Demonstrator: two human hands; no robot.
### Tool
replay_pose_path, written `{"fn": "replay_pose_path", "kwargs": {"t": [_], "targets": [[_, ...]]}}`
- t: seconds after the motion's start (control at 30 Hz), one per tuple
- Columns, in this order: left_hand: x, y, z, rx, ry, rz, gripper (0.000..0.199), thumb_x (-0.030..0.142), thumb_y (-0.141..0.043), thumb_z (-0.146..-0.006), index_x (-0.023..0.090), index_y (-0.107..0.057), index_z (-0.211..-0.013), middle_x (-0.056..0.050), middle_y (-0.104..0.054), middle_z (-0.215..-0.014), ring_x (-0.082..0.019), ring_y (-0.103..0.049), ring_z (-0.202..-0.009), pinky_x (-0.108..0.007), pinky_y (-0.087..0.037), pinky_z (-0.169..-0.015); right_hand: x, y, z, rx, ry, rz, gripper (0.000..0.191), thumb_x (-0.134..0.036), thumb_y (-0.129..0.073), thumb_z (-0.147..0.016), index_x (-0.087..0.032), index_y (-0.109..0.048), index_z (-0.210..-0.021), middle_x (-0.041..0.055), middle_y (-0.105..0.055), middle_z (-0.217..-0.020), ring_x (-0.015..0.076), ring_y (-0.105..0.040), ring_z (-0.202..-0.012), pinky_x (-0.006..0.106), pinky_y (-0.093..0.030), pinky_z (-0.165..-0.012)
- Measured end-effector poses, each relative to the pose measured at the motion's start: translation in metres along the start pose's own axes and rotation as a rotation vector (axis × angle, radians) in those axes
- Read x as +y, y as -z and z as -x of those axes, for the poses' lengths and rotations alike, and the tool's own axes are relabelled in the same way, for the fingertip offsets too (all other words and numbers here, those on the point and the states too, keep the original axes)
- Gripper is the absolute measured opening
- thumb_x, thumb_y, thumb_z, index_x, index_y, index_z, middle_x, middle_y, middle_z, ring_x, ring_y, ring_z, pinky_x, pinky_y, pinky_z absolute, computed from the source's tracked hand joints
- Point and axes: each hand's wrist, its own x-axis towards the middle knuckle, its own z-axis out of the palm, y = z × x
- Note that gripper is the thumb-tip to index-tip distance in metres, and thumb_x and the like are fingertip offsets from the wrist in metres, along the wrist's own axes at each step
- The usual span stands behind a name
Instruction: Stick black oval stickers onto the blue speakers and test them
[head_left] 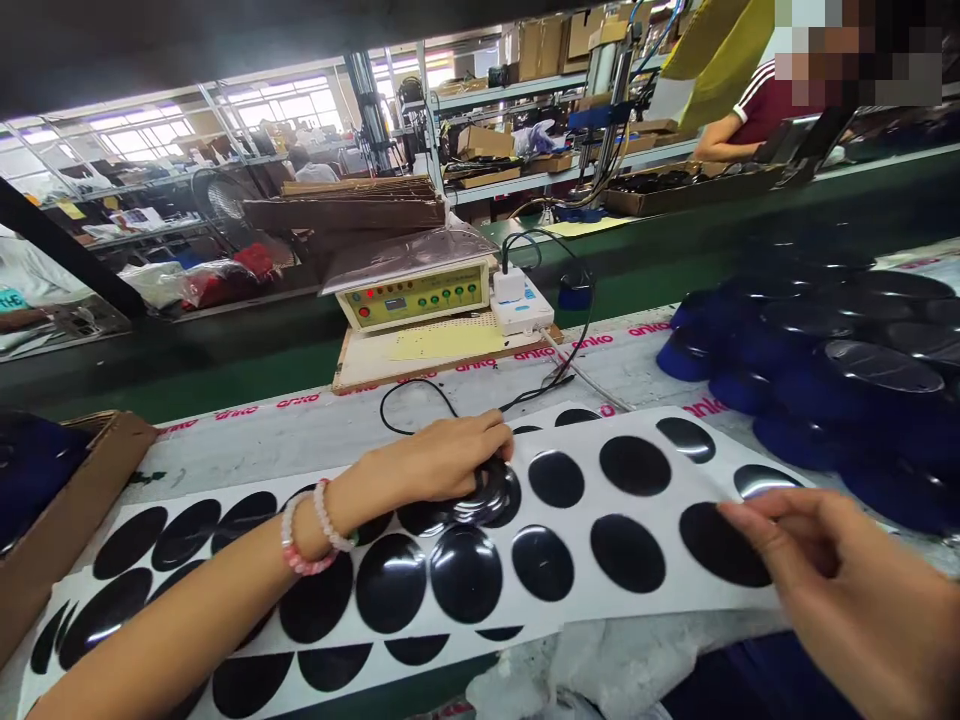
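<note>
White sheets [589, 475] of round black stickers stretch across the bench in front of me. My left hand [457, 455] reaches over the middle of the top sheet, its fingers curled down on shiny, round black pieces [484, 497]; whether these are loose or stacked I cannot tell. Pink and white bead bracelets [300, 535] circle that wrist. At the sheet's right end, my right hand [847, 570] has thumb and forefinger closed at the edge of a black round sticker [716, 543]. That end of the sheet looks slightly raised.
Dark blue cup-shaped parts with black tops [810, 360] crowd the right side. A cardboard box [97, 490] with blue parts stands at left. Behind the sheets are a control box [420, 295], a power strip [525, 305] and a black cable [420, 382]. A person [757, 115] sits across, back right.
</note>
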Motion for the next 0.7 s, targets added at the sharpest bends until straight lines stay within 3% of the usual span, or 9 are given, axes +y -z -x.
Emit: {"fn": "replay_pose_path", "kwargs": {"t": [0.07, 0.17, 0.2, 0.27, 0.3, 0.37, 0.57, 0.7], "targets": [[0.004, -0.007, -0.014, 0.039, -0.027, 0.009, 0.039, 0.000, -0.045, -0.073, 0.018, -0.048, -0.107, -0.007, -0.055, -0.109, -0.020, -0.057, -0.095, -0.031, -0.047, -0.081, -0.001, 0.005, -0.012, 0.175, 0.063, 0.172, 0.023, -0.051, -0.045, -0.086, -0.029, -0.051, -0.078, 0.0101, -0.060, -0.069, 0.0312, -0.059, -0.060, 0.045, -0.043, -0.048], [0.006, -0.015, -0.029, 0.059, -0.073, 0.034, 0.044, -0.002, -0.044, -0.073, 0.019, -0.048, -0.112, -0.005, -0.059, -0.111, -0.018, -0.055, -0.103, -0.030, -0.047, -0.087, -0.030, 0.001, -0.016, 0.356, 0.260, 0.236, 0.021, -0.039, -0.042, -0.089, -0.022, -0.055, -0.088, 0.0199, -0.058, -0.092, 0.0419, -0.057, -0.089, 0.055, -0.044, -0.064], [0.006, -0.017, -0.031, 0.060, -0.083, 0.040, 0.045, -0.002, -0.043, -0.074, 0.019, -0.048, -0.114, -0.004, -0.060, -0.110, -0.018, -0.055, -0.103, -0.029, -0.047, -0.087, -0.044, -0.006, -0.014, 0.303, 0.351, 0.114, 0.019, -0.033, -0.042, -0.090, -0.019, -0.055, -0.096, 0.0202, -0.058, -0.098, 0.0398, -0.057, -0.095, 0.055, -0.046, -0.071], [0.005, -0.017, -0.033, 0.057, -0.092, 0.044, 0.045, -0.002, -0.042, -0.074, 0.018, -0.048, -0.114, -0.004, -0.061, -0.108, -0.018, -0.055, -0.103, -0.030, -0.047, -0.087, -0.070, -0.023, -0.007, 0.121, 0.506, -0.071, 0.020, -0.026, -0.036, -0.093, -0.021, -0.051, -0.104, 0.0119, -0.060, -0.103, 0.0255, -0.060, -0.098, 0.041, -0.052, -0.080], [0.004, -0.016, -0.033, 0.051, -0.095, 0.043, 0.044, -0.001, -0.042, -0.074, 0.018, -0.049, -0.113, -0.005, -0.061, -0.107, -0.019, -0.055, -0.103, -0.031, -0.047, -0.087, -0.079, -0.033, -0.003, 0.011, 0.544, -0.166, 0.022, -0.022, -0.036, -0.093, -0.021, -0.051, -0.109, 0.0106, -0.060, -0.107, 0.0230, -0.060, -0.101, 0.039, -0.052, -0.083], [0.003, -0.013, -0.034, 0.027, -0.102, 0.041, 0.042, -0.001, -0.044, -0.073, 0.018, -0.050, -0.111, -0.005, -0.060, -0.106, -0.020, -0.055, -0.102, -0.031, -0.047, -0.084, -0.091, -0.050, 0.004, -0.084, 0.556, -0.219, 0.026, -0.019, -0.037, -0.093, -0.020, -0.051, -0.115, 0.0104, -0.060, -0.113, 0.0228, -0.058, -0.104, 0.040, -0.051, -0.086], [0.009, -0.012, -0.028, 0.006, -0.125, 0.028, 0.033, 0.001, -0.046, -0.077, 0.019, -0.054, -0.103, -0.004, -0.059, -0.093, -0.018, -0.055, -0.088, -0.028, -0.046, -0.074, -0.087, -0.061, 0.007, -0.093, 0.519, -0.201, 0.028, -0.018, -0.038, -0.093, -0.018, -0.053, -0.116, 0.0125, -0.060, -0.115, 0.0259, -0.057, -0.104, 0.045, -0.050, -0.083], [0.011, -0.003, 0.001, 0.070, -0.107, 0.010, 0.018, 0.004, -0.050, -0.080, 0.018, -0.053, -0.091, -0.005, -0.057, -0.090, -0.020, -0.050, -0.089, -0.031, -0.043, -0.075, -0.086, -0.060, 0.008, -0.093, 0.514, -0.201, 0.028, -0.018, -0.038, -0.093, -0.018, -0.054, -0.117, 0.0122, -0.058, -0.116, 0.0261, -0.056, -0.105, 0.045, -0.049, -0.086]]}}
